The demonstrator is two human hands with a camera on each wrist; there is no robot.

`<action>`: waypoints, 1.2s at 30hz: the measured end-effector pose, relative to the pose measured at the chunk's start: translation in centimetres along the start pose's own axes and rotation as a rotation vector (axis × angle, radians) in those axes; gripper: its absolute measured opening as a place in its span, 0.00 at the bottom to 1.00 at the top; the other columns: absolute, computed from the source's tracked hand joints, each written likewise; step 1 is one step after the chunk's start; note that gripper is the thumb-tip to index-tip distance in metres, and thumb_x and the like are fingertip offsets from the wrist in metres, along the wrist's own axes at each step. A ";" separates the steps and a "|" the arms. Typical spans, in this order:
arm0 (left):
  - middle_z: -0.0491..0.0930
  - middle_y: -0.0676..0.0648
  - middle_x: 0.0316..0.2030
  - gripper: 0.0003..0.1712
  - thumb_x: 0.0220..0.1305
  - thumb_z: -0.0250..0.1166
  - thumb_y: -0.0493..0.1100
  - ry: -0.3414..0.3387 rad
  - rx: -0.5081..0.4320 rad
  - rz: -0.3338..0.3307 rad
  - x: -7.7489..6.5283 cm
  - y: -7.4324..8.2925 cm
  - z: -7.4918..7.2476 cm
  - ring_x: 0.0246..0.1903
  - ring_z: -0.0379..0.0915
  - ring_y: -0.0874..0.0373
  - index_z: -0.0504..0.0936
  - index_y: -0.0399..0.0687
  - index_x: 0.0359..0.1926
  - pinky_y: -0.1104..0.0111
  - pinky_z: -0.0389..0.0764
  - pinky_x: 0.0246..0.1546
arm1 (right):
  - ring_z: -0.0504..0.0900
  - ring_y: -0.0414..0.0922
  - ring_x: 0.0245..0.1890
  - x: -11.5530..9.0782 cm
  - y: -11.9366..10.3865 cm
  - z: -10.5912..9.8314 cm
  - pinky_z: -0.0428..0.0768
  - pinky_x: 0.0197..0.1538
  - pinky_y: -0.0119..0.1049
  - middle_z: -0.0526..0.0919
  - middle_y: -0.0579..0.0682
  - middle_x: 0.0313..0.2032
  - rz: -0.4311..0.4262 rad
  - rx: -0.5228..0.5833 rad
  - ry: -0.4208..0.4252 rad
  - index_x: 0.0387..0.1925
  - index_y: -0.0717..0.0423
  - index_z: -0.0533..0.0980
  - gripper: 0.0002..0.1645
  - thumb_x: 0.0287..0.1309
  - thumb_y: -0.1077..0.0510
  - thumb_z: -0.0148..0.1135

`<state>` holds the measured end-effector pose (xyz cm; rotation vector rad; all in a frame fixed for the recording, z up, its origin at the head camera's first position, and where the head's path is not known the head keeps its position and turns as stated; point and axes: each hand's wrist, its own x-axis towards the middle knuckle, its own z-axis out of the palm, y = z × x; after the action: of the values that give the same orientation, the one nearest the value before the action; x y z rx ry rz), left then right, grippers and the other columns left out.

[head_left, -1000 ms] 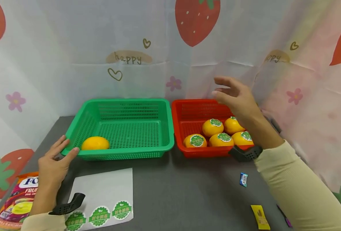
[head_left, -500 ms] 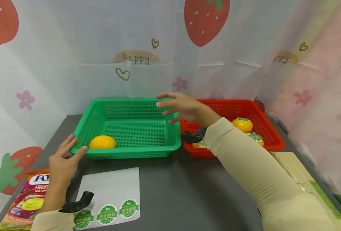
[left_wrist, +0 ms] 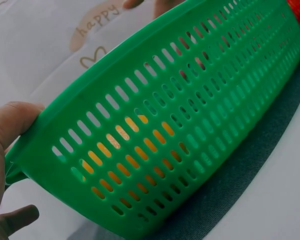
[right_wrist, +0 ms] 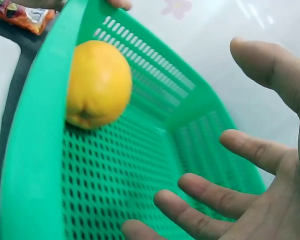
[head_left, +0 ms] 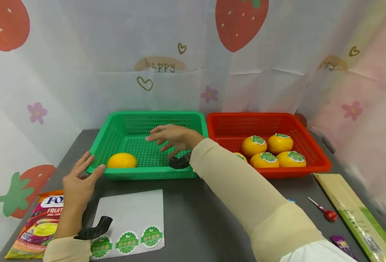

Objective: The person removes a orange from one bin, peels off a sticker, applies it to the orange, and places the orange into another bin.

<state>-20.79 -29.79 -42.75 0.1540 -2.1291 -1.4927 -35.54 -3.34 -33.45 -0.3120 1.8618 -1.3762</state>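
The green basket (head_left: 153,170) stands left of the middle, with one orange (head_left: 121,160) in its near left part. My left hand (head_left: 79,182) holds the basket's near left corner; in the left wrist view the thumb (left_wrist: 17,117) lies on the rim. Over the inside of the green basket is my right hand (head_left: 175,137), fingers spread and nothing held. The right wrist view shows those fingers (right_wrist: 200,210) apart from the orange (right_wrist: 97,82). A red basket (head_left: 278,174) to the right holds several oranges with green stickers, one partly hidden by the right sleeve.
A white sheet with several round green stickers (head_left: 127,243) lies in front of the green basket. A bag of sweets (head_left: 42,225) is at the left. On the right lie a lollipop (head_left: 329,215), a purple wrapper (head_left: 341,245) and a long beige-green package (head_left: 356,214).
My right hand has moved left and down, from above the red basket to over the green one. My left hand stays at the corner. The view has shifted rightward.
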 end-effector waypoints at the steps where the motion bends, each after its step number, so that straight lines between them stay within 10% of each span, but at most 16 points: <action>1: 0.69 0.51 0.65 0.28 0.62 0.67 0.37 -0.002 -0.002 0.000 0.0 0.0 0.0 0.63 0.60 0.62 0.74 0.38 0.63 0.80 0.65 0.41 | 0.66 0.60 0.62 0.4 0.0 0.4 0.73 0.51 0.59 0.67 0.55 0.63 0.007 0.001 -0.009 0.64 0.41 0.68 0.38 0.52 0.45 0.72; 22: 0.67 0.51 0.66 0.27 0.62 0.68 0.38 -0.003 -0.023 -0.002 0.2 -0.6 0.0 0.64 0.60 0.58 0.75 0.40 0.62 0.80 0.67 0.43 | 0.72 0.54 0.57 5.7 0.8 7.8 0.70 0.57 0.54 0.67 0.48 0.63 0.032 -0.181 0.022 0.69 0.40 0.64 0.44 0.52 0.43 0.71; 36: 0.66 0.50 0.66 0.27 0.62 0.68 0.38 0.000 -0.020 0.008 0.1 -0.9 -0.1 0.65 0.58 0.58 0.75 0.41 0.62 0.74 0.66 0.47 | 0.73 0.44 0.43 7.0 2.0 9.4 0.75 0.46 0.37 0.73 0.49 0.56 -0.078 -0.591 0.138 0.66 0.53 0.68 0.41 0.55 0.43 0.69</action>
<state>-21.03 -30.20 -43.47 0.1384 -2.1115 -1.5088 -33.02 -13.38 -39.30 -0.6009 2.3709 -0.8819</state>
